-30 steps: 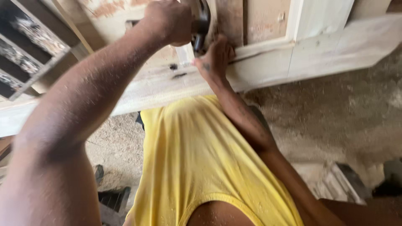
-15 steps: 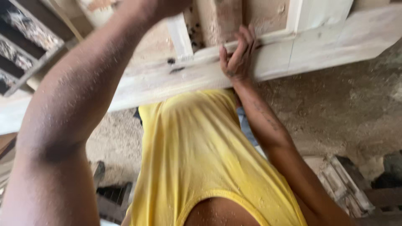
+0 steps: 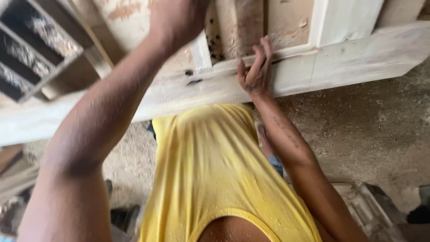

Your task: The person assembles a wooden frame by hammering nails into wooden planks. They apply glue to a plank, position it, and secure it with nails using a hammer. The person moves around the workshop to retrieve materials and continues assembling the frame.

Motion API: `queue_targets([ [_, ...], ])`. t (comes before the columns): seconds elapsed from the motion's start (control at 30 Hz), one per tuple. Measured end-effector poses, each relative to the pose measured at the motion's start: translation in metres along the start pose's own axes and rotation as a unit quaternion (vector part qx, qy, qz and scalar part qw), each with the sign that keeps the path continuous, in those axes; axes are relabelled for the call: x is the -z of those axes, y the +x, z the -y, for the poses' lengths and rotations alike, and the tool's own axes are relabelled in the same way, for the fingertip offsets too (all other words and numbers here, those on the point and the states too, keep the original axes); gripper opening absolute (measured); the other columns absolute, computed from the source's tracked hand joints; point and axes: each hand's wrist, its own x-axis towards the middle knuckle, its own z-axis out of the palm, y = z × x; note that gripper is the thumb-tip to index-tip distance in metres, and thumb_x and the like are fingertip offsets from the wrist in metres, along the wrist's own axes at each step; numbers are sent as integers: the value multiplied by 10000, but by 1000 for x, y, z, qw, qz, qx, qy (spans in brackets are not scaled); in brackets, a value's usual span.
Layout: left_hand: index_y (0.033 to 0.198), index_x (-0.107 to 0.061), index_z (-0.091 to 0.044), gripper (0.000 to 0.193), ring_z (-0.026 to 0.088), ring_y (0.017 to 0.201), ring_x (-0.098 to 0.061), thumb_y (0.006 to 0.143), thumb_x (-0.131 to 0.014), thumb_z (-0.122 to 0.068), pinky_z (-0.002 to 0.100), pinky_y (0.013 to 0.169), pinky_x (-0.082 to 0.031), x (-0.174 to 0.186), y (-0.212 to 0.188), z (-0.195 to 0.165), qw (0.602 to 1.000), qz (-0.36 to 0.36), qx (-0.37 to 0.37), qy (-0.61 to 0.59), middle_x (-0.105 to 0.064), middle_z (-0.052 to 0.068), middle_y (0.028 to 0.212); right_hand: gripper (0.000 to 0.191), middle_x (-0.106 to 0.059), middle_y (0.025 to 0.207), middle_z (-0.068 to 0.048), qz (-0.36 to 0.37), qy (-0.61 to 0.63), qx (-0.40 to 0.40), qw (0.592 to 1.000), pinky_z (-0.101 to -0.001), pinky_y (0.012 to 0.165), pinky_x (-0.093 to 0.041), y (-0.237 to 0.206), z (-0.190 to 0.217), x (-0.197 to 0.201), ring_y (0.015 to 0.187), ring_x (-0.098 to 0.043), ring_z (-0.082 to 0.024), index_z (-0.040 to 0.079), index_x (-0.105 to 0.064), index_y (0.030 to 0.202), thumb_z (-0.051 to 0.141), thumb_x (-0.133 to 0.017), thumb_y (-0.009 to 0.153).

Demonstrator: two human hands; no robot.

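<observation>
Spanning the whole top of the view, a big pale wooden door frame (image 3: 349,58) lay flat w/ its long bottom rail running left to right, slightly tilted up at the right. Panels sat inside it: one w/ reddish stains (image 3: 125,13) at upper left, another plain one (image 3: 289,22) at upper right, split by upright wood strips. Dark knots or holes (image 3: 192,76) marked the rail near centre. Below the frame, the dusty concrete floor (image 3: 371,134) spread across the right side, sawdust on the left part. At far left a slatted wooden piece (image 3: 31,49) w/ dark gaps lay beside the frame. Person's yellow sleeveless shirt (image 3: 215,175) filled the lower middle, speckled w/ dust.

Left arm stretched up across the left half; left hand (image 3: 177,18) was at the top edge over the frame, closed like a fist, but what it gripped was cut off, so can't tell what's in it. Right hand (image 3: 256,71) rested on the rail's upper edge, fingers (image 3: 264,51) spread apart and curled over the lip where the rail met the panel, palm pressed to the wood, holding nothing else. Some carved pale wood scraps (image 3: 358,206) lay on the floor at lower right, near the right elbow.
</observation>
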Motion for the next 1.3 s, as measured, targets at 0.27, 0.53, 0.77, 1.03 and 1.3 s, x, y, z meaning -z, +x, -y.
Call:
queue_targets([
  [0.27,1417,-669,-211,389,348,820,-717,1035,-644,-281,498,676,-573,-6,-52,-11,967,-110,57,-223,-747,172,971,796,-123,1627,-286,205,-165,-29,964,-616,1252,-239,20,18,12,1530,-171,-465,0,-253,1570,614,-410,1088],
  [0.53,1560,-473,-186,601,98,606,-589,1000,-689,-156,292,501,-483,-20,-175,2,786,-106,291,-534,-708,43,819,929,42,1683,-303,270,-49,92,957,-610,1262,-269,49,48,3,1555,-93,-515,123,-86,1686,748,-340,1046],
  [0.77,1556,-525,-205,576,84,538,-536,1003,-669,-137,271,434,-451,-84,-243,-5,643,-152,373,-651,-634,22,735,903,-307,1670,-155,18,740,-397,543,-761,1163,-323,66,3,49,1534,-350,-449,237,-364,1589,811,-223,906],
  [1.03,1578,-485,-190,578,79,552,-534,1029,-652,-123,271,444,-470,-115,-263,-10,577,-178,357,-712,-610,16,723,956,-463,1522,-244,-103,757,-511,395,-669,1260,-35,80,-40,80,1488,-353,-422,107,-478,1487,845,-242,927],
  [1.3,1579,-478,-194,586,91,526,-545,1024,-653,-129,277,440,-468,-133,-275,-13,580,-175,372,-703,-631,31,724,958,-461,1529,-305,-161,736,-489,439,-611,1250,-111,56,-61,116,1502,-353,-436,40,-540,1422,823,-295,928],
])
